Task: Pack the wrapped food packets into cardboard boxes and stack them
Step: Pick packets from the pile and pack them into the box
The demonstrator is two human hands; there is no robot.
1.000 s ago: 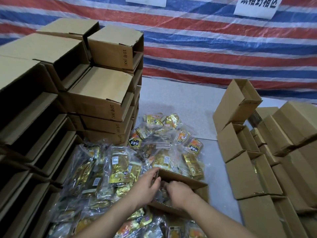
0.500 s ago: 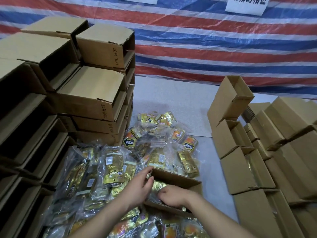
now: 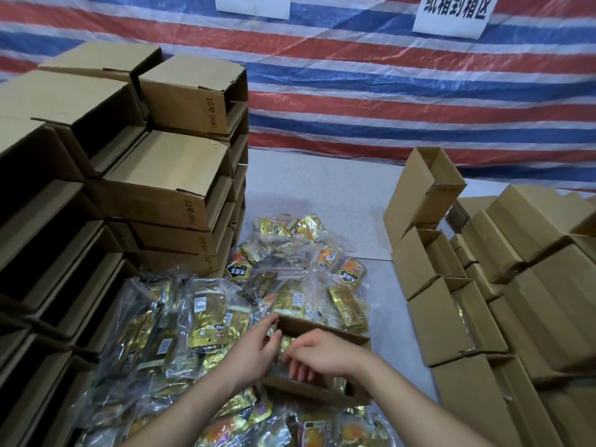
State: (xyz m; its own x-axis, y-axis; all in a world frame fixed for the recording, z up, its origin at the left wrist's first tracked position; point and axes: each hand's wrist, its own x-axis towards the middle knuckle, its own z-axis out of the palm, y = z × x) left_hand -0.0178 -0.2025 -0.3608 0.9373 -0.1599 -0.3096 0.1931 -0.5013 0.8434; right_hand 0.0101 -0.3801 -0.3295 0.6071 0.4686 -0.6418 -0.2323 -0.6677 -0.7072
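A small open cardboard box (image 3: 325, 330) stands at the near middle of the table, on the edge of a pile of gold food packets in clear wrap (image 3: 206, 317). My left hand (image 3: 251, 348) holds the box's left wall, fingers hooked over its rim. My right hand (image 3: 322, 351) reaches in from above, its fingers curled down on a clear-wrapped gold packet (image 3: 287, 345) inside the box. The hands hide most of the box's inside.
Tall stacks of brown boxes (image 3: 167, 175) lying on their sides wall in the left. Rows of open boxes (image 3: 432, 266) and closed ones (image 3: 548, 285) fill the right. A striped tarp (image 3: 387, 91) with paper signs hangs behind the grey table (image 3: 322, 195).
My right hand has moved left and deeper into the box, pushing the packet down. My left hand stays on the box's left wall. The view has tilted slightly.
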